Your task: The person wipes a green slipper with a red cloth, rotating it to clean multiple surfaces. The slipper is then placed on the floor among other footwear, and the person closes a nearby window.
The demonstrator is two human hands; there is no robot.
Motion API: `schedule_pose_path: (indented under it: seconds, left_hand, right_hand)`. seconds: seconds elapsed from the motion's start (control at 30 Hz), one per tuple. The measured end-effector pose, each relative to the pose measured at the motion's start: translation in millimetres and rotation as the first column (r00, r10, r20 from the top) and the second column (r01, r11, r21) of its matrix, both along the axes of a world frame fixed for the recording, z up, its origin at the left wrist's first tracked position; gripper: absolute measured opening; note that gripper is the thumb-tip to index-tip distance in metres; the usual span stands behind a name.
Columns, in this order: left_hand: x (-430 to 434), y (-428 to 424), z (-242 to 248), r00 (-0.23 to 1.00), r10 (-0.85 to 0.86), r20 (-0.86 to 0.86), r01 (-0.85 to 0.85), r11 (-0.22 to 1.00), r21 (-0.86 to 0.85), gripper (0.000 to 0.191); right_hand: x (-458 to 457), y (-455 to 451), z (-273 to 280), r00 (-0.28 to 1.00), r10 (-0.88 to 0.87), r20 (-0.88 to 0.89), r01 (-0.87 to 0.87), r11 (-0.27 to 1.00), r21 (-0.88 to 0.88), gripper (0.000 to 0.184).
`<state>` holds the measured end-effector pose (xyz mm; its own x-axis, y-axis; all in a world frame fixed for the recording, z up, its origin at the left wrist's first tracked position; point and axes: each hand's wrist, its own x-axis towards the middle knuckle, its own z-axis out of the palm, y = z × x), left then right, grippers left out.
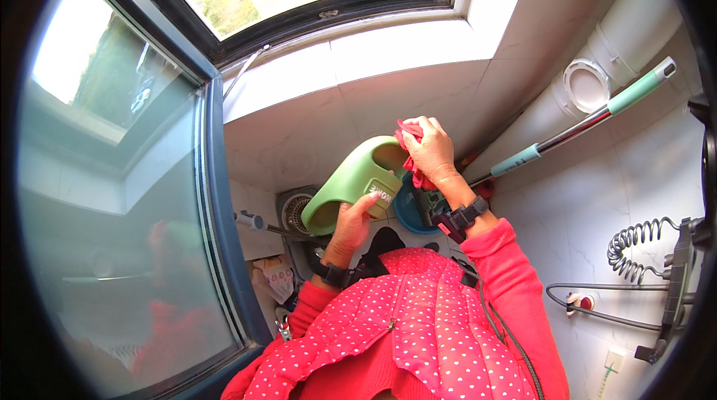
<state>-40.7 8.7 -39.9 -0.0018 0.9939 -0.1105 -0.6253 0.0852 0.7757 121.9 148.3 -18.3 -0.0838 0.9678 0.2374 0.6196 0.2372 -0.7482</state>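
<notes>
My left hand (353, 226) grips the lower edge of a curved light-green plastic holder (350, 176). Its thumb lies across a panel that bears white writing. The holder is tilted in front of me and has a rounded opening at each end. A bunched red cloth (414, 159) is in my right hand (432, 148), against the holder's upper right end. Part of the cloth hides behind my fingers. Below the holder, a blue basin (404, 209) stands on the tiled floor, partly covered by my right forearm.
A glazed window sash (123, 204) swings inward at left, beside the white sill (392, 50). A mop pole (577, 134) leans along a white drainpipe (622, 47) at right. A bucket with a metal spin basket (294, 210) stands low left. A coiled hose (627, 254) hangs on the right wall.
</notes>
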Motion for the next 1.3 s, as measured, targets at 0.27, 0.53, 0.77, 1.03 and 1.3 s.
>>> schedule_pose_path:
  seconds: [0.27, 0.53, 0.77, 1.03, 1.3]
  left_hand:
    - [-14.6, 10.1, 7.5, 0.858, 0.101, 0.504, -0.130, 0.991, 0.023, 0.059]
    - [-16.3, 8.6, -7.9, 0.784, 0.076, 0.616, -0.096, 0.995, -0.001, 0.059]
    - [-26.1, 13.3, -7.3, 0.704, 0.119, 0.700, -0.157, 0.988, -0.011, 0.058]
    - [-17.1, 11.4, -2.2, 0.818, 0.182, 0.545, -0.165, 0.983, -0.081, 0.058]
    - [-10.9, 9.7, 1.4, 0.859, 0.073, 0.507, -0.086, 0.996, 0.002, 0.059]
  right_hand:
    - [-26.6, -64.7, -25.0, 0.938, 0.121, -0.326, -0.064, 0.982, 0.180, 0.029]
    - [-37.4, -57.2, -7.6, 0.922, 0.134, -0.364, -0.039, 0.966, 0.257, 0.025]
    - [-44.5, -80.2, 9.8, 0.841, 0.526, -0.129, -0.412, 0.776, 0.478, 0.036]
    - [-40.3, -67.1, 4.9, 0.916, 0.389, -0.100, -0.295, 0.820, 0.491, 0.032]
    - [-32.6, -40.2, 23.6, 0.958, 0.098, -0.271, -0.019, 0.960, 0.279, 0.028]
